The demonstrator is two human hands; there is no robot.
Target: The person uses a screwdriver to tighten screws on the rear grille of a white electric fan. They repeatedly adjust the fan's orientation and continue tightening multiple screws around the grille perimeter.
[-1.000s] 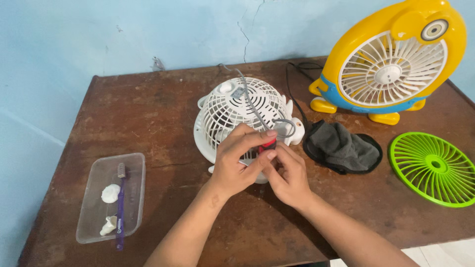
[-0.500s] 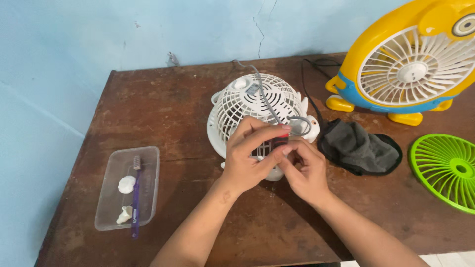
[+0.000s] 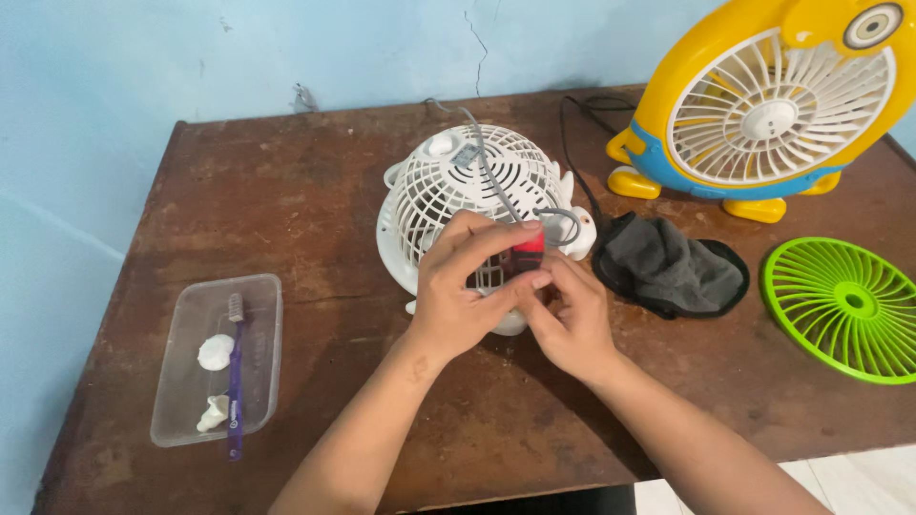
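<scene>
Working over the white fan (image 3: pixel 468 205) lying on the tabletop (image 3: pixel 286 191), I had both hands' fingers pinched on a small red-handled tool (image 3: pixel 528 243) at its grille, which remained in place.

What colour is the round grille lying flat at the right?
Bright green grille, clearest in the head view.

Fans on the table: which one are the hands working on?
The small white fan lying in the middle; the yellow-and-blue fan stands untouched at the back right.
</scene>
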